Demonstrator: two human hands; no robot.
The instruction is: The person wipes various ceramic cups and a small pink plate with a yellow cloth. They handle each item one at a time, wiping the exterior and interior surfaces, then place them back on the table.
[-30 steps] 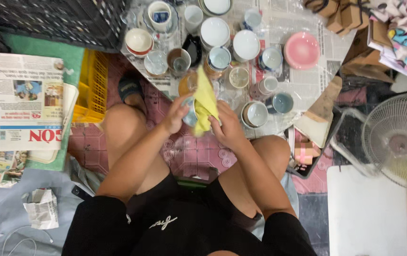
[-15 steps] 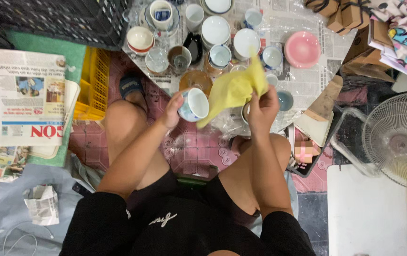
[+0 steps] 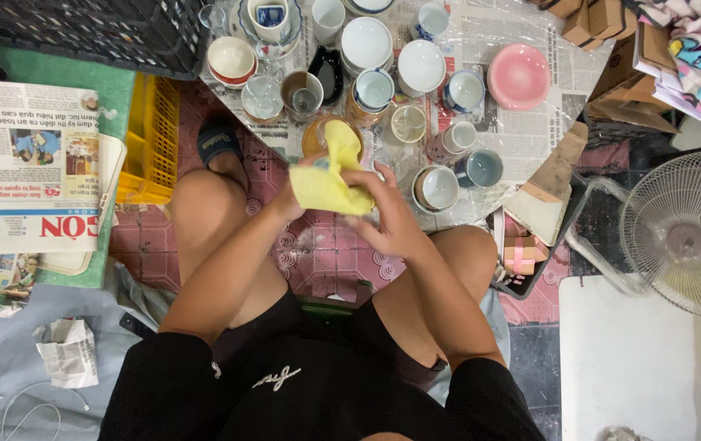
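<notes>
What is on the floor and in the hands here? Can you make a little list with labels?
left hand: left hand under the yellow cloth, mostly hidden by it
right hand: right hand pressing its fingers on the cloth
cups: many cups and bowls on newspaper ahead of the knees
pink bowl: pink bowl far right of the group
left side: yellow crate, folded newspaper
right side: white fan

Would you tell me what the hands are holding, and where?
Both hands, left hand and right hand, hold a bunched yellow cloth at its lower folds; anything inside is hidden.
</notes>
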